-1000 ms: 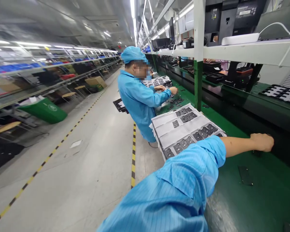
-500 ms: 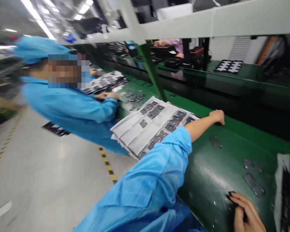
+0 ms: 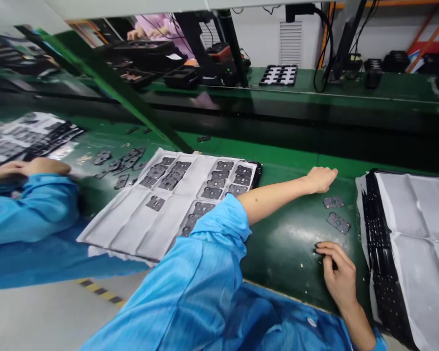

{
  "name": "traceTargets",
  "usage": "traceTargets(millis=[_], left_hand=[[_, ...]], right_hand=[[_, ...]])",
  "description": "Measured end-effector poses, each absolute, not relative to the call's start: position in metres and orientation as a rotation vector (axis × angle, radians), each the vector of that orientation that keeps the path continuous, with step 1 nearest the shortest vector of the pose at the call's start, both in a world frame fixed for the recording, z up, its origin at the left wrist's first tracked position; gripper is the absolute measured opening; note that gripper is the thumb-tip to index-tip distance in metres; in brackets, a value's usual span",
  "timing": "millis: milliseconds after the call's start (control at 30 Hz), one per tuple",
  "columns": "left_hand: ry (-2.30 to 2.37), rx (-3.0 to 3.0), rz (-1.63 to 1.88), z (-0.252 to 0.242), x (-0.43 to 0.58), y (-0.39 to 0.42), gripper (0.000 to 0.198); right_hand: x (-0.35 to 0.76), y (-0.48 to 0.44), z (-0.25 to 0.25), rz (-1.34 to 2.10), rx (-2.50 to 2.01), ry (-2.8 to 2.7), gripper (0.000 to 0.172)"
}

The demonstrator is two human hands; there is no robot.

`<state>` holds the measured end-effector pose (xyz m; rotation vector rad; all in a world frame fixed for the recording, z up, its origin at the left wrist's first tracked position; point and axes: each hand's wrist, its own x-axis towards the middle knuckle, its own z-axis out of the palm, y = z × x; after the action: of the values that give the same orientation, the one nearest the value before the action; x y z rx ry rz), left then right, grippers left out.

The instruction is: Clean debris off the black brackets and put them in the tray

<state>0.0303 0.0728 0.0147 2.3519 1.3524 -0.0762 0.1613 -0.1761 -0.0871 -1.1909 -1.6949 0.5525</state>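
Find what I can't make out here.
Head view:
Left hand: its own back hides the palm.
Dark spot at the right hand: too small to identify.
Lined tray: blue sleeve covers its near corner.
Tray stack: cut off by right edge.

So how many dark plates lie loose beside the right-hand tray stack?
2: one plate near the left hand, another plate lower in view. The hand may hide more.

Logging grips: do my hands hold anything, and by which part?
Cannot be told: bare left hand curled, palm hidden; bare right hand, indistinct black at fingertips.
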Motion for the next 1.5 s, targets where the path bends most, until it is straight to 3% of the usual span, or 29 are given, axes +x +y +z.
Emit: traceTargets(millis=[233, 400, 567, 700, 833, 933, 1067, 1167, 1300, 1500], left_hand=[[1.278, 2.346, 0.106, 0.048, 0.008, 0.029, 0.026], [1.102, 1.927, 0.461, 0.064, -0.018, -0.065, 0.035], [1.059, 1.35, 0.589, 0.035, -0.019, -0.135, 0.049], [0.879, 1.172, 0.758, 0.009, -0.02, -0.147, 0.069], [1.031, 1.47, 1.01, -0.018, -0.045, -0.167, 0.073], [1.31, 1.89, 0.77, -0.046, -0.06, -0.202, 0.075], [1.458, 2.339, 0.27, -0.075, -0.045, -0.234, 0.099], [1.491, 2.456, 0.179, -0.079, -0.005, -0.223, 0.106], [1.389, 2.398, 0.335, -0.074, 0.038, -0.189, 0.092], [1.249, 1.882, 0.939, -0.058, 0.008, -0.181, 0.069]], right_hand=[[0.159, -0.18, -0.08, 0.514, -1.219, -1.618, 0.022], [0.146, -0.196, -0.065, 0.749, -1.263, -1.457, 0.017], [0.129, -0.198, -0.037, 1.239, -1.141, -1.204, 0.045], [0.128, -0.186, -0.021, 1.402, -1.198, -1.148, 0.037], [0.145, -0.181, -0.022, 1.242, -1.247, -0.963, 0.034], [0.162, -0.184, -0.027, 1.037, -1.288, -0.833, 0.033], [0.171, -0.19, -0.033, 0.948, -1.32, -0.774, 0.035], [0.169, -0.192, -0.037, 0.923, -1.328, -0.767, 0.037], [0.167, -0.195, -0.037, 0.914, -1.358, -0.763, 0.036], [0.155, -0.2, -0.026, 1.087, -1.344, -0.772, 0.029]])
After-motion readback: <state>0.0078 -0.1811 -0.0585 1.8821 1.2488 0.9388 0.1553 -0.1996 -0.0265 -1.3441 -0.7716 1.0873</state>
